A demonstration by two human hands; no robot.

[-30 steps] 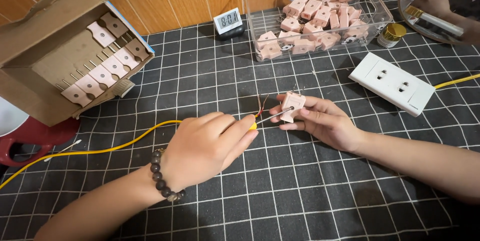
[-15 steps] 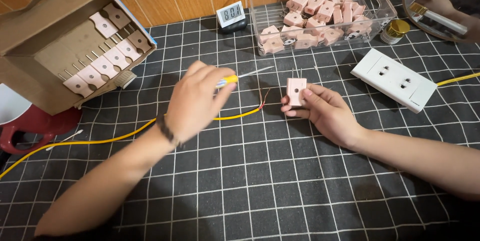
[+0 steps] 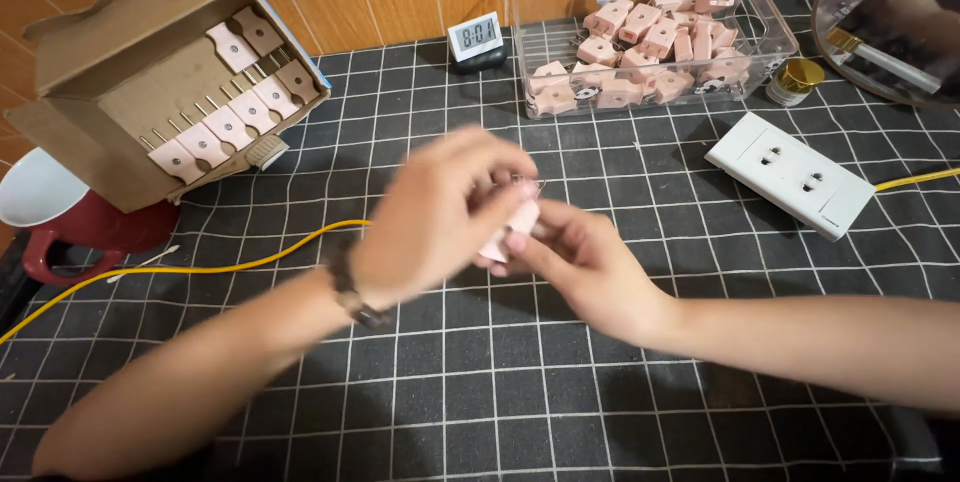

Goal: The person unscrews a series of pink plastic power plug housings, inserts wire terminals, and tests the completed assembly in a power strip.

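Note:
My right hand holds a small pink plug piece above the black checked cloth, near the middle of the table. My left hand, blurred by motion, has come against the same pink piece from the left, its fingers curled around it. A beaded bracelet sits on my left wrist. A yellow cable runs from the far left toward my left hand; its end is hidden behind my fingers.
An open cardboard box with a row of pink plug pieces lies at the back left, over a red mug. A clear plastic bin of pink pieces stands at the back, with a small digital clock, a white double socket, and a gold-capped jar.
My left hand was raised to the left of the pink piece with the yellow cable's tip in its fingers; it has moved right and closed in on the piece in my right hand.

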